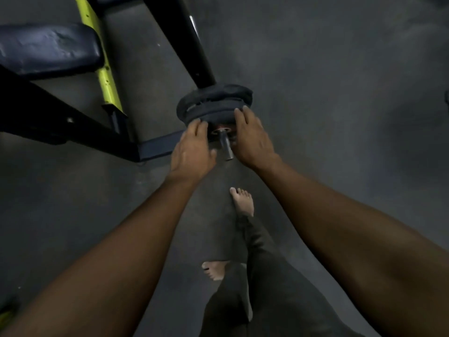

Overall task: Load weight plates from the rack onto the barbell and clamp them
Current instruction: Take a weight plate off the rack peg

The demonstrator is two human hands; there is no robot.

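Two dark round weight plates (213, 103) sit stacked on the barbell sleeve, whose bare steel end (225, 147) points toward me. My left hand (193, 149) lies against the left side of the outer plate, its fingertips on the rim. On the right side, my right hand (252, 137) rests with straight fingers on the plate's face. A reddish ring (222, 129) shows around the sleeve where it meets the plate. No clamp is in view.
A black upright post (192, 42) rises behind the plates. A padded bench (48, 48) with a yellow-green frame bar (99, 59) and black base (73, 122) stands at the left. My bare feet (243, 203) stand on the grey floor below the sleeve.
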